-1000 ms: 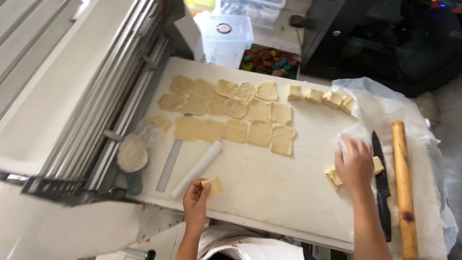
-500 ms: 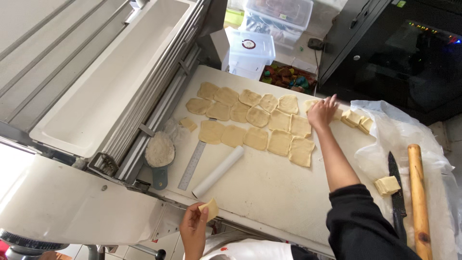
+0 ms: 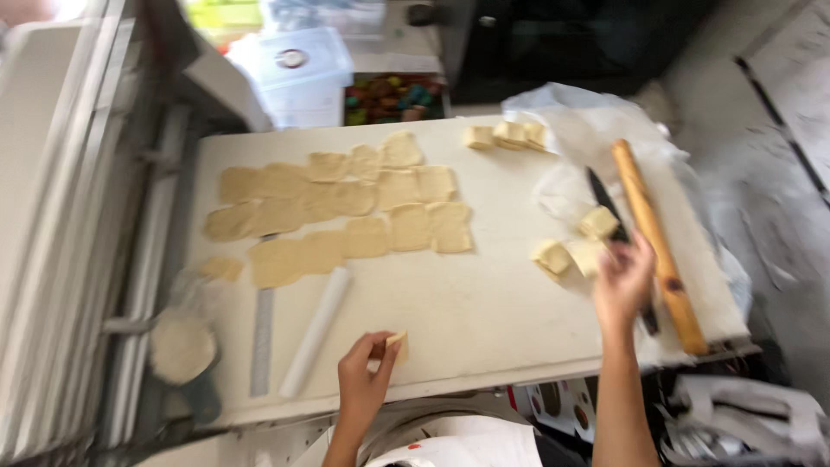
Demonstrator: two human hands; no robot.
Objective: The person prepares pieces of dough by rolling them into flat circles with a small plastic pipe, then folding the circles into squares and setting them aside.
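My right hand (image 3: 624, 281) has come back from the far rows of dough and now hovers over the near right part of the surface (image 3: 484, 320), just beside the small dough cubes (image 3: 566, 255). It is blurred by motion, fingers loosely spread; I cannot tell whether it grips anything. Half a second ago this arm was stretched out to the flattened dough squares (image 3: 346, 212); now it is drawn in close to the cubes, beside the black knife (image 3: 605, 203) and the wooden rolling pin (image 3: 657, 242), which lie on crumpled clear plastic (image 3: 571, 112).

My left hand (image 3: 367, 376) remains at the near edge of the surface, fingers closed on one small dough piece (image 3: 396, 343), as it was a moment ago.

Further out, the flattened squares lie in three rough rows, touching one another. A white roller (image 3: 316, 329) and a metal ruler (image 3: 262, 342) lie near my left hand, and a round flour dish (image 3: 181, 346) sits at the left edge. More cubes (image 3: 506, 134) wait at the far side. My judgement: I am reaching for another cube.
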